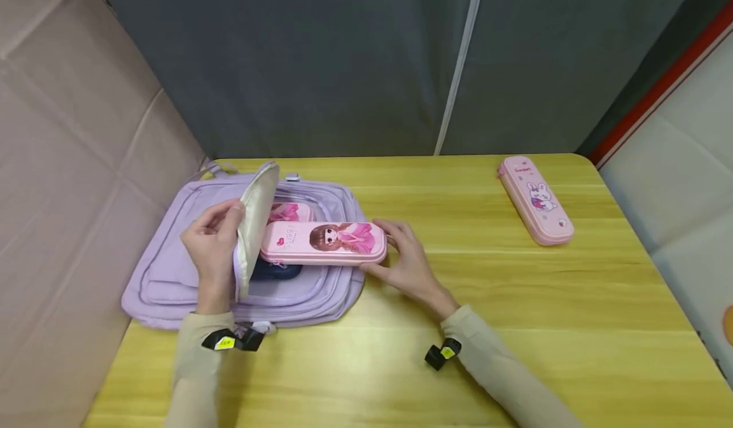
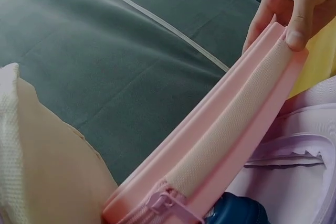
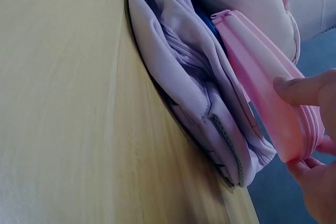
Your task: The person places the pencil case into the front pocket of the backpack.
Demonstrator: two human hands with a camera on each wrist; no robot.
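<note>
Three pink hard oblong cases, one soft lilac bag (image 1: 172, 282). Right hand (image 1: 408, 262) is gripping doll case (image 1: 323, 242); left hand (image 1: 213, 250) is pinching cream flap (image 1: 256, 224) open. Bunny case (image 1: 535, 200) is lying apart on wooden worktop (image 1: 515, 301).

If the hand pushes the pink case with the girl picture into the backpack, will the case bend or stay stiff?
The case probably stays stiff: its shell keeps a straight, boxy edge while the right hand grips only one end. It seems light, since that end hold keeps it level. The backpack looks floppy; the left hand has to hold its flap open.
</note>
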